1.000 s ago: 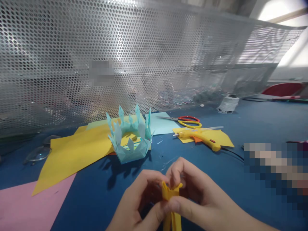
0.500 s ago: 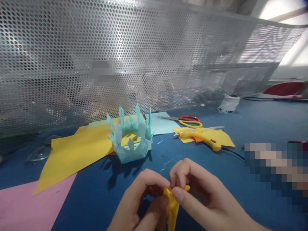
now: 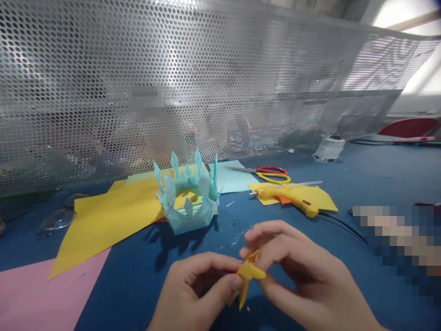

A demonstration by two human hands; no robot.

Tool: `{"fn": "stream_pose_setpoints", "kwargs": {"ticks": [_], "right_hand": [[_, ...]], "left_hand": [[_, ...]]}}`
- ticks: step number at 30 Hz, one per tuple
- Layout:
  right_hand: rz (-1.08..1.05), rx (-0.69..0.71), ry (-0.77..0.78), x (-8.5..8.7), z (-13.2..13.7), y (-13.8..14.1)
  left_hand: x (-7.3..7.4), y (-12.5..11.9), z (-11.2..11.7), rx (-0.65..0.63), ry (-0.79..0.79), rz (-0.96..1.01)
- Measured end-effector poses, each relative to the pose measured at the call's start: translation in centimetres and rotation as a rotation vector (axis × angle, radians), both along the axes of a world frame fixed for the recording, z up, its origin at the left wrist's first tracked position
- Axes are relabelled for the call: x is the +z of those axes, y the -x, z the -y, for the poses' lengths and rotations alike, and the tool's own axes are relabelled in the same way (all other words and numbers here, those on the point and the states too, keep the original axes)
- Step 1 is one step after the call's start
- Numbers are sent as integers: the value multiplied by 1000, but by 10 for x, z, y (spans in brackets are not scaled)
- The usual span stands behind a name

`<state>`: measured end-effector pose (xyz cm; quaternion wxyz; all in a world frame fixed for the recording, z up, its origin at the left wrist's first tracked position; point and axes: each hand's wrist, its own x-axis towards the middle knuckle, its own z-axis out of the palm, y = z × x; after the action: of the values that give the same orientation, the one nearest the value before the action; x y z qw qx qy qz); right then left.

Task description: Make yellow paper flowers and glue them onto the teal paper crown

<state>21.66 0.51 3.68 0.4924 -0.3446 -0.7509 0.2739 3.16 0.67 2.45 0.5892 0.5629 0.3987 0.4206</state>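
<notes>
A small folded yellow paper piece [image 3: 248,275] is pinched between both my hands low in the middle of the view. My left hand [image 3: 191,294] grips its left side with thumb and forefinger. My right hand [image 3: 303,280] pinches its upper right with curled fingers. Behind them on the blue table [image 3: 138,280] stands a teal folded paper crown [image 3: 188,200], apart from my hands.
Yellow paper sheets [image 3: 106,220] and a pink sheet [image 3: 37,294] lie at the left. Red and yellow scissors [image 3: 270,174] and a yellow glue gun [image 3: 289,196] with its cord lie at the back right. A perforated metal screen [image 3: 220,82] walls the far side.
The yellow piece has been turned and folded smaller between my fingers. My left hand has dropped lower and my right hand has shifted slightly right.
</notes>
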Motion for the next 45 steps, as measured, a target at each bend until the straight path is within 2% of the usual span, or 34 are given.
{"fn": "stream_pose_setpoints", "kwargs": {"ticks": [6,11,17,24,28,33,36,40,45], "right_hand": [[198,-35,-229,-6,-2,-5],[255,-66,-235,-12,-1,-4],[300,-156,-351,-10,3,-3],[528,-243,-436,-21,-2,-3],[613,-239,-443,-14,-1,-2],[692,-234,-406,-3,7,-1],[700,-261,-503,-1,8,0],[708,-334,-665,-4,6,2],[773,-349,-666,-6,7,1]], "left_hand": [[0,-1,1,47,-13,-10],[0,-3,2,62,22,29],[4,-8,7,128,28,112],[-3,-3,1,104,33,106],[-7,-2,-2,87,81,73],[0,-8,5,132,73,52],[5,-12,11,211,10,14],[7,-14,14,250,-45,-28],[4,-13,11,225,24,22]]}}
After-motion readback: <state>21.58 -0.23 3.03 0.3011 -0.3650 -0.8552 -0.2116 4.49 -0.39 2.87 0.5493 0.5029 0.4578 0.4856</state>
